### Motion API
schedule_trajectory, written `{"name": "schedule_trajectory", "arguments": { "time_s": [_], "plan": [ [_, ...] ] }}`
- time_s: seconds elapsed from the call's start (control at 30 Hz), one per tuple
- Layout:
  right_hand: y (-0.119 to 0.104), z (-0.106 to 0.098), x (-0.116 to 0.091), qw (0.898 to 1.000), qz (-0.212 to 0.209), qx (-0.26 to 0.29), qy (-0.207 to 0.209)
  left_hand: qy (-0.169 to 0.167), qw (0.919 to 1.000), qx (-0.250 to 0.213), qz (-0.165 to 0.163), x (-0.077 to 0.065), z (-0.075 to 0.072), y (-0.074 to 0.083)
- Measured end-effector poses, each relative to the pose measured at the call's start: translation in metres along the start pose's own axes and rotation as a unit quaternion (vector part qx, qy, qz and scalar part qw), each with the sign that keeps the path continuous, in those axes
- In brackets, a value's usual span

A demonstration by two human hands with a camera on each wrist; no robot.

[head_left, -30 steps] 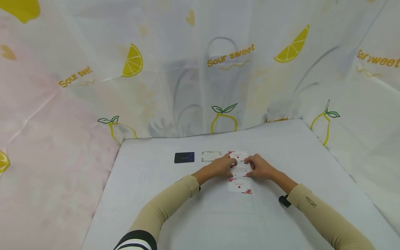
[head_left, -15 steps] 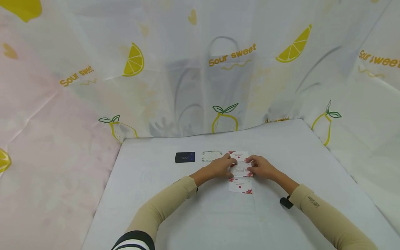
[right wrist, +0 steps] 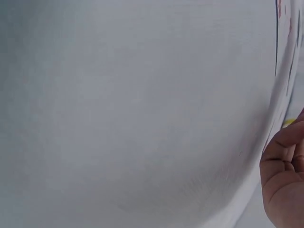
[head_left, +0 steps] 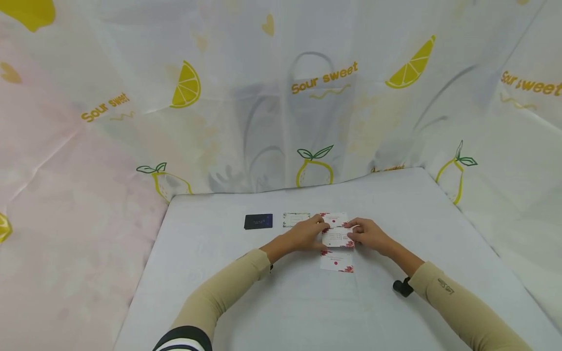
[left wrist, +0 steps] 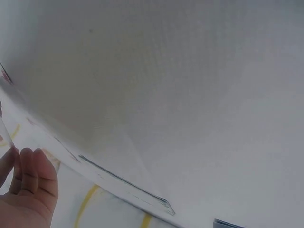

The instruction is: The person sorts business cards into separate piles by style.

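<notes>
In the head view, a white card with red floral corners [head_left: 337, 238] is held between both hands, with a similar card [head_left: 333, 218] beyond it and another [head_left: 336, 261] on its near side. The left hand [head_left: 305, 235] pinches its left edge, thumb at the near corner. At the right edge, the right hand [head_left: 371, 237] holds it between curled fingers and thumb. The left wrist view has the left hand [left wrist: 29, 187] low at the left, its fingertips together on a thin card edge. Only part of the right hand [right wrist: 285, 175] enters the right wrist view; its fingertips are cut off.
Left of the red-cornered cards lie a white card with a leafy border [head_left: 295, 219] and a stack of dark cards [head_left: 258, 221]. All rest on a white-covered table [head_left: 307, 312]. A lemon-print curtain [head_left: 263, 97] rises behind the table's far edge.
The right thumb has moved up from the card's near right corner to its right edge, uncovering that red corner. The left hand has shifted slightly left. The other cards have stayed put.
</notes>
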State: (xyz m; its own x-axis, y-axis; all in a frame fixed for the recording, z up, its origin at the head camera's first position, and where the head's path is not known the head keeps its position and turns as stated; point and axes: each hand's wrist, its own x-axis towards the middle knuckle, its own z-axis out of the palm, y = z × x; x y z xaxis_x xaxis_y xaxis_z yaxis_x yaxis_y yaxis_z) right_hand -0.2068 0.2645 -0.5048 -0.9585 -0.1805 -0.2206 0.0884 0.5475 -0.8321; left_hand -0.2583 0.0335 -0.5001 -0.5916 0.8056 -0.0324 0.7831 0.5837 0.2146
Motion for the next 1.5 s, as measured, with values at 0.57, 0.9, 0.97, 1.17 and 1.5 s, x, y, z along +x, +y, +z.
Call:
{"name": "schedule_trajectory", "arguments": {
  "time_s": [0.57, 0.9, 0.97, 1.17, 1.5],
  "plan": [
    [0.005, 0.013, -0.004, 0.973, -0.146, -0.159, 0.077, -0.001, 0.9990, -0.045, -0.006, -0.001, 0.003, -0.012],
    [0.003, 0.006, -0.003, 0.974, -0.143, -0.169, 0.042, -0.006, 0.9982, -0.060, -0.002, 0.001, 0.003, -0.012],
    [0.004, 0.004, -0.003, 0.977, -0.138, -0.156, 0.035, -0.004, 0.9979, -0.065, 0.004, 0.001, 0.002, -0.012],
    [0.007, -0.001, -0.003, 0.982, -0.130, -0.135, 0.029, 0.010, 0.9962, -0.085, 0.017, 0.002, 0.001, -0.014],
    [0.005, -0.003, 0.004, 0.973, -0.156, -0.162, 0.051, 0.001, 0.9957, -0.084, -0.038, 0.014, 0.002, -0.012]
  ]
}}
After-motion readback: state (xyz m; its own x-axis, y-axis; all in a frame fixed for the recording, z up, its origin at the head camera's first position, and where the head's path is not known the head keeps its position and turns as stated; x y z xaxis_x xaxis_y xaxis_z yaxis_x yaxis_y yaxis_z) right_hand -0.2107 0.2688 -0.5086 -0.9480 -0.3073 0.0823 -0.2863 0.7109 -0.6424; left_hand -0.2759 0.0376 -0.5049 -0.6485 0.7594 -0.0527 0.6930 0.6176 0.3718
